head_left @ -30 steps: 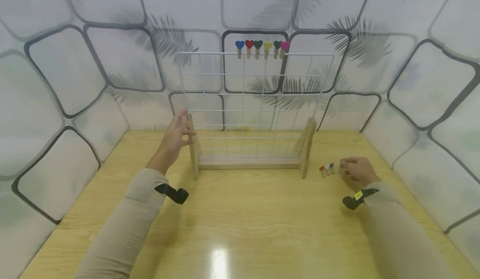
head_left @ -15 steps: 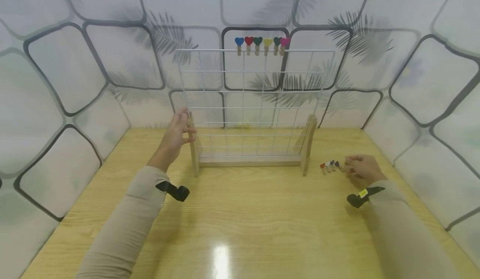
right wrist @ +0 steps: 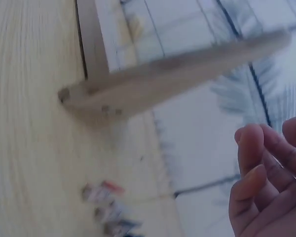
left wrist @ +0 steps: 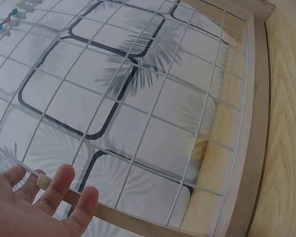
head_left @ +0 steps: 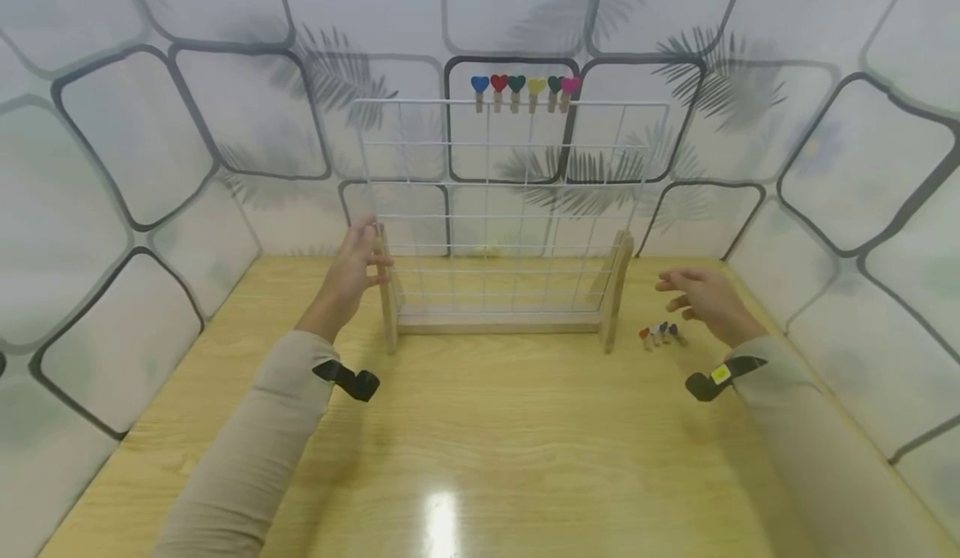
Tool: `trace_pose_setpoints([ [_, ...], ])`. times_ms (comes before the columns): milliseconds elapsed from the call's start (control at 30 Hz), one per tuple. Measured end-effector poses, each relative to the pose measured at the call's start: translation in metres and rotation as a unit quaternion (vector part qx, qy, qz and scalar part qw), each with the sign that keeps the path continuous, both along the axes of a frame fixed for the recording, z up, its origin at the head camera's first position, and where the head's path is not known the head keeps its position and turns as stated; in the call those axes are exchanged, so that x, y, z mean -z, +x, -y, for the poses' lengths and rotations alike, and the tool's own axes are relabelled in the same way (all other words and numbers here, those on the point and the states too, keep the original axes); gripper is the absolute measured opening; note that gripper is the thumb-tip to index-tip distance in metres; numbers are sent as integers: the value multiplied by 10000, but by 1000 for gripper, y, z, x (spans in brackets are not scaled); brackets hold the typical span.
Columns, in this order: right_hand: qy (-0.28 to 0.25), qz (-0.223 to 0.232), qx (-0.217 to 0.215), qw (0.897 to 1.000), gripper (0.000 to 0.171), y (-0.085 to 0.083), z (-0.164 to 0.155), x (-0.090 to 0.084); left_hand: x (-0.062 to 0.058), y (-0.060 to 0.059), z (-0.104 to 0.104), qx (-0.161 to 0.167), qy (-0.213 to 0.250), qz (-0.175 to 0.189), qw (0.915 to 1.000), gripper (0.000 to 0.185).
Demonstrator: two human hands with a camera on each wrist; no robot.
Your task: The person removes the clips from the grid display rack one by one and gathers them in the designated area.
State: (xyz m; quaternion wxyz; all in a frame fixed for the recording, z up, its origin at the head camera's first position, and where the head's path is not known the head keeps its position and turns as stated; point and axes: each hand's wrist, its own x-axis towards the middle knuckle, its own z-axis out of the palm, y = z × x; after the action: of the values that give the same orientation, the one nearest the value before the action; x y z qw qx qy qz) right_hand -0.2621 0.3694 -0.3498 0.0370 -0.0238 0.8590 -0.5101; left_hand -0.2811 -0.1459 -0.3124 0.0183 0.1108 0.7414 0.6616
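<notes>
A white wire grid rack (head_left: 517, 183) stands upright between wooden side supports (head_left: 617, 291). My left hand (head_left: 348, 271) rests against the left support; in the left wrist view its spread fingers (left wrist: 61, 182) lie at the support's upper end. Heart-topped clothespins (head_left: 535, 92) in blue, red, green, yellow and pink line the grid's top wire. On the table to the right lies a short row of small clothespins (head_left: 660, 335) with red, white and blue hearts. Above and behind that row hovers my right hand (head_left: 705, 296), fingers loosely bent, nothing visible between them.
The wood-grain table (head_left: 495, 425) spreads in front of the rack. Patterned walls (head_left: 517, 8) close in the back and both sides. A wooden crossbar (head_left: 498, 323) joins the supports at the bottom.
My right hand has let go of a blue-heart clothespin at the right end of the row and lifted away, up and slightly left. The left hand stays at the support.
</notes>
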Motion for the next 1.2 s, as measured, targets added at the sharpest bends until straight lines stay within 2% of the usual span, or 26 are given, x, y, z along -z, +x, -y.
trace_pose_setpoints([
  [167, 242, -614, -441, 9968, 50, -8, 47, -38, 0, -1, -1, -20, -11, -15, 10000, 61],
  [333, 261, -1215, -622, 9903, 37, -10, 104, -87, -2, 0, 1, -16, -41, -60, 10000, 62],
  [500, 323, -1868, -911, 9776, 30, -12, 151, -138, -3, 1, 1, 16, -29, -70, 10000, 61],
  [667, 368, -2461, -920, 9642, 26, -18, 187, -183, -2, 2, 1, 62, -12, -89, 9999, 59],
  [800, 453, -2687, -848, 9584, 25, -23, 211, -213, -1, 2, 2, 21, -25, -126, 9999, 60],
  [933, 472, -2523, -756, 9635, 25, -30, 232, -237, -1, 2, 1, -22, 2, -154, 9999, 60],
  [1000, 690, -2371, -669, 9667, 27, -34, 241, -247, -1, 2, 1, -34, 32, -145, 9999, 59],
  [1067, 1220, -2309, -633, 9632, 31, -38, 250, -254, -1, 1, 1, -37, 70, -122, 9999, 59],
  [1133, 2005, -2211, -617, 9524, 36, -42, 257, -260, -1, 1, 1, -39, 89, -98, 9999, 58],
  [1200, 2728, -2134, -667, 9357, 39, -44, 263, -263, 0, 0, 1, -42, 108, -64, 9999, 58],
])
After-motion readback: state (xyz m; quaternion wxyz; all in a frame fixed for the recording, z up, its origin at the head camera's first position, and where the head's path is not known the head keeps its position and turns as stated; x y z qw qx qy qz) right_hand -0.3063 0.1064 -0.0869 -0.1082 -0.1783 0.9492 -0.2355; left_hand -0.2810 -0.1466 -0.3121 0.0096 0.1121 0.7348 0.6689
